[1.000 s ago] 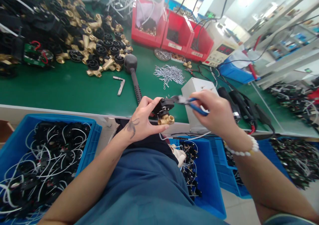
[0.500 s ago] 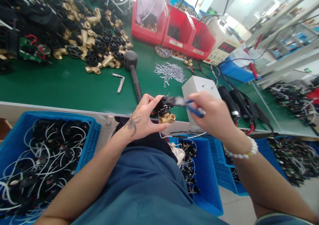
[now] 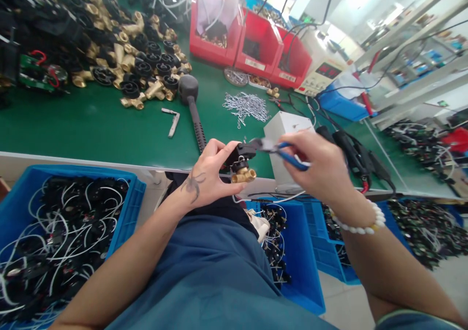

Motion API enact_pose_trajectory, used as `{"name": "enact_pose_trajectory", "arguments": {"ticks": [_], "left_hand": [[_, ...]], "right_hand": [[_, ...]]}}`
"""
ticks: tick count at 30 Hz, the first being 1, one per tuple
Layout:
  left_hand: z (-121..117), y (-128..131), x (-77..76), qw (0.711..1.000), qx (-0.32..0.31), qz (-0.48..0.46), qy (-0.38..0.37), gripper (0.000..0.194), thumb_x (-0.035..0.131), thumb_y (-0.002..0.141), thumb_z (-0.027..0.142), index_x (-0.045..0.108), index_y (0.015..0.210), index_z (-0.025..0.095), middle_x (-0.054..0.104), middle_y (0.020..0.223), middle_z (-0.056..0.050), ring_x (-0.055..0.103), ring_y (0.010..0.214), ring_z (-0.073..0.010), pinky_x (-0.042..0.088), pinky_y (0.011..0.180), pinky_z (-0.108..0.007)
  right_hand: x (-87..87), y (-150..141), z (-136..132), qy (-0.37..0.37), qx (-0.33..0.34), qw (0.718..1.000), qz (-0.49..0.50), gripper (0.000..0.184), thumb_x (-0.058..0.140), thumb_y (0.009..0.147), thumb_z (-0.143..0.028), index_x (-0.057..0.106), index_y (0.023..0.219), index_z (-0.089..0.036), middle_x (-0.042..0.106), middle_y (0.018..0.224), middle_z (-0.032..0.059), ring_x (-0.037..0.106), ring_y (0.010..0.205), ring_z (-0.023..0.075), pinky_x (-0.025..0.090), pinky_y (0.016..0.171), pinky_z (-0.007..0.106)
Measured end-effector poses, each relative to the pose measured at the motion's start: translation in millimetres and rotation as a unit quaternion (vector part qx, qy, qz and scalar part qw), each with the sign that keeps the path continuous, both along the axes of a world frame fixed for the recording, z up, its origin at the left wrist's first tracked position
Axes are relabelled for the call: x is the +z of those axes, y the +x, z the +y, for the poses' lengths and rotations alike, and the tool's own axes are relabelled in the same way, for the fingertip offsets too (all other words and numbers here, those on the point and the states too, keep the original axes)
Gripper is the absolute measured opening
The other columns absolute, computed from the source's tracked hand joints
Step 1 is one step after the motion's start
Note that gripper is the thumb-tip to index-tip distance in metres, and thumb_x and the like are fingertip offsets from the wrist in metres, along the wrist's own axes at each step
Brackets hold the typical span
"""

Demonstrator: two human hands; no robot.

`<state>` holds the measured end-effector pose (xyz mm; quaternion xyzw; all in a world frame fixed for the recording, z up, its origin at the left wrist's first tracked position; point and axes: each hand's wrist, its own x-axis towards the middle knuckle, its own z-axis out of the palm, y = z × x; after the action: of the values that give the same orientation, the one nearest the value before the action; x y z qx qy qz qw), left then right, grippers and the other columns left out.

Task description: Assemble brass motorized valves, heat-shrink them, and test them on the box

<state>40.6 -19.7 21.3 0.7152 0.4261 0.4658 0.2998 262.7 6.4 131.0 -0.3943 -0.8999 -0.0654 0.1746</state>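
- Valve (image 3: 241, 165): black top (image 3: 246, 149), shiny brass fitting (image 3: 243, 175) at near end.
- Left hand (image 3: 212, 175): fingers clasping valve.
- Right hand (image 3: 319, 165): fingers gripping blue-handled pliers (image 3: 269, 145).

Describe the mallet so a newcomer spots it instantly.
Find the red bins on the green workbench. To their front left, between the brass-fitting pile and the silver clips, lies the mallet, its handle pointing toward the left hand. Its bulky dark head sets it apart from the slim, silver, bent tool beside it.
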Motion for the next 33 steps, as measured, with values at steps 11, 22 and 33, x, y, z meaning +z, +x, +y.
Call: {"name": "enact_pose_trajectory", "arguments": {"ticks": [11, 22, 33], "left_hand": [[0, 0, 1.6, 1.000, 0.001, -0.002, -0.008, 0.074, 0.085, 0.072, 0.033, 0.054, 0.138, 0.023, 0.050, 0.107, -0.005, 0.057, 0.100, -0.0216, 0.062, 0.084, -0.038], [-1, 2, -0.6, 1.000, 0.009, -0.003, 0.001, 0.074, 0.085, 0.073, 0.033, 0.054, 0.140, 0.021, 0.050, 0.109, -0.006, 0.057, 0.103, -0.0228, 0.061, 0.093, -0.043], [-7, -9, 3.8, 0.999, 0.042, -0.011, 0.008, 0.073, 0.085, 0.072, 0.032, 0.053, 0.137, 0.026, 0.054, 0.122, -0.008, 0.060, 0.117, -0.0267, 0.062, 0.090, -0.043]], "right_hand": [[4.0, 4, 2, -0.013, -0.054, 0.996, 0.073, 0.019, 0.055, 0.088, -0.017, 0.064, 0.104, -0.021, 0.064, 0.084, 0.0024, 0.055, 0.065, 0.0147, 0.045, 0.062, 0.028], [-6.3, -4, -3, -0.047, -0.079, 0.993, 0.071, 0.025, 0.052, 0.087, -0.015, 0.063, 0.109, -0.021, 0.065, 0.087, 0.0047, 0.056, 0.068, 0.0157, 0.044, 0.063, 0.029], [-28.2, -25, -3, -0.315, -0.008, 0.927, 0.202, 0.036, 0.060, 0.098, -0.036, 0.064, 0.131, -0.021, 0.071, 0.116, 0.0086, 0.067, 0.102, 0.0210, 0.056, 0.092, 0.037]]}}
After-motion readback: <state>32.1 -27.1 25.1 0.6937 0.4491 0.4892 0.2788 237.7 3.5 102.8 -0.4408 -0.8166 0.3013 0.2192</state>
